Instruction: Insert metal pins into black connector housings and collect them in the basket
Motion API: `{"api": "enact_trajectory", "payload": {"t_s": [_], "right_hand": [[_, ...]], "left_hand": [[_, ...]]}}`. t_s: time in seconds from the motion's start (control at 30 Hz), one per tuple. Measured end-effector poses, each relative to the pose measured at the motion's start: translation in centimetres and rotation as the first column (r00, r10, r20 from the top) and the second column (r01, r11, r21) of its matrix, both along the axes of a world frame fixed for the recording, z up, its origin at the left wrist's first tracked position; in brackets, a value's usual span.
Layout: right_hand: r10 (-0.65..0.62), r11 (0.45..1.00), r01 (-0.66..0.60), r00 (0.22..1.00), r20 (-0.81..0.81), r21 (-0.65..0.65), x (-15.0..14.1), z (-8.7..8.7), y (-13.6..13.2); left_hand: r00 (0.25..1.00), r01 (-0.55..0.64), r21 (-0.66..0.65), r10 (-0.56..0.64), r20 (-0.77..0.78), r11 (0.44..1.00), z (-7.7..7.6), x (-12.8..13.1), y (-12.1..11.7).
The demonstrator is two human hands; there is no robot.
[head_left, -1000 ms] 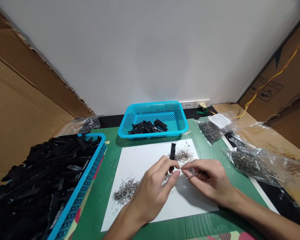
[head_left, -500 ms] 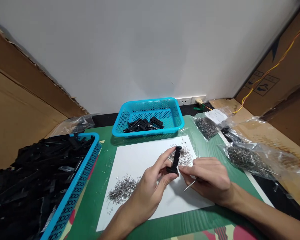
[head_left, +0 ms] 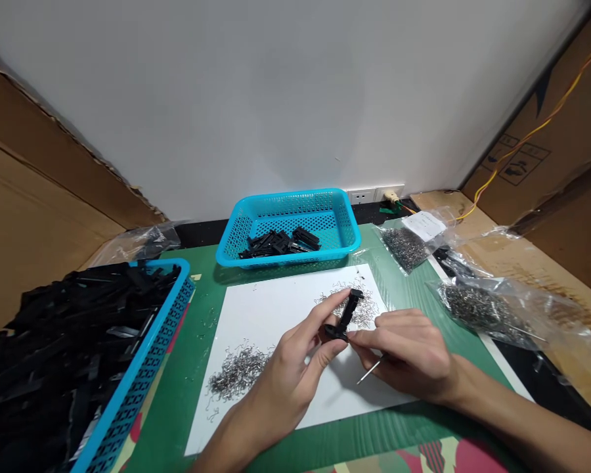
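Observation:
A narrow black plastic part (head_left: 347,314), with wider ends, is gripped between the thumb and fingers of my left hand (head_left: 295,364), tilted above a white sheet (head_left: 270,309). My right hand (head_left: 408,351) is closed around a thin metal rod (head_left: 371,370) that juts out below the palm. Its thumb and forefinger tips meet at the lower end of the black part; anything pinched there is too small to make out. Small bent wire pieces lie on the sheet in a left pile (head_left: 240,371) and a right pile (head_left: 367,305), the latter partly behind the black part.
A blue basket (head_left: 288,261) with several black parts stands at the back. Another blue basket (head_left: 142,358), heaped with black pieces (head_left: 79,328), is at the left. Two plastic bags of wire pieces, a far one (head_left: 406,248) and a nearer one (head_left: 477,309), lie at the right.
My left hand has turned the black part slightly, so its upper end leans more to the right. My right fingertips stay at its lower end. The whole view has shifted a little.

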State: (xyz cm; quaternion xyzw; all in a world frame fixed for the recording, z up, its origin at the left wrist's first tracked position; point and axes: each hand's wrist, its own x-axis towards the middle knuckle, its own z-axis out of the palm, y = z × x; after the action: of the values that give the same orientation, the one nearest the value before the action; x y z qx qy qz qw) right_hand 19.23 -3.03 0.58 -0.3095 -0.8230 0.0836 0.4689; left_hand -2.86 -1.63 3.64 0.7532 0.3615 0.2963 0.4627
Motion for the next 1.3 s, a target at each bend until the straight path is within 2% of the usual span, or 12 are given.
{"api": "enact_trajectory", "payload": {"t_s": [0.2,0.43,0.6,0.73,0.8,0.83,0.9,0.97,1.03,1.1,1.2,1.3], "right_hand": [[0.045,0.999,-0.045,0.999,-0.017,-0.022,0.1,0.1,0.0],[0.073,0.995,-0.075,0.997,-0.032,-0.060,0.1,0.3,0.4],[0.082,0.994,-0.086,0.995,-0.058,-0.067,0.3,0.7,0.6],[0.086,0.995,-0.090,0.993,-0.075,-0.053,0.7,1.3,0.7],[0.086,0.996,-0.089,0.994,-0.070,-0.033,1.1,1.7,0.8],[0.094,0.995,-0.095,0.994,-0.061,-0.027,1.3,1.8,0.8],[0.127,0.991,-0.128,0.991,-0.038,-0.035,1.8,2.1,1.0],[0.170,0.982,-0.170,0.985,-0.011,-0.086,2.6,2.5,1.3],[0.215,0.961,-0.210,0.976,0.012,-0.178,3.3,2.9,1.6],[0.245,0.930,-0.226,0.969,0.030,-0.290,3.9,3.4,1.8],[0.234,0.850,-0.157,0.968,0.093,-0.502,4.2,4.3,1.8],[0.139,0.776,-0.027,0.982,0.129,-0.631,4.1,5.2,1.8]], "left_hand": [[1.000,-0.003,0.017,0.003,-0.020,1.000,0.3,-0.1,0.0],[0.999,0.034,0.011,-0.034,-0.019,0.999,0.0,0.2,-0.2],[0.998,0.042,-0.173,-0.034,0.051,0.984,0.3,0.4,-0.5],[0.992,0.038,-0.414,0.014,0.124,0.909,0.2,0.2,-0.9],[0.989,0.062,-0.473,0.008,0.145,0.879,0.0,0.2,-1.0],[0.989,0.068,-0.468,0.004,0.150,0.881,0.0,0.2,-1.1],[0.993,0.053,-0.381,-0.007,0.121,0.923,0.1,0.2,-1.0],[0.998,0.029,-0.217,-0.018,0.052,0.976,0.2,0.3,-0.8],[1.000,0.008,-0.033,-0.009,-0.017,0.999,0.1,0.4,-0.7],[0.999,-0.022,0.146,0.029,-0.043,0.989,-0.3,0.5,-0.6],[0.997,-0.063,0.372,0.073,-0.015,0.926,-1.1,0.9,-0.6],[0.998,-0.037,0.480,0.052,-0.018,0.877,-1.4,1.2,-0.5]]}}
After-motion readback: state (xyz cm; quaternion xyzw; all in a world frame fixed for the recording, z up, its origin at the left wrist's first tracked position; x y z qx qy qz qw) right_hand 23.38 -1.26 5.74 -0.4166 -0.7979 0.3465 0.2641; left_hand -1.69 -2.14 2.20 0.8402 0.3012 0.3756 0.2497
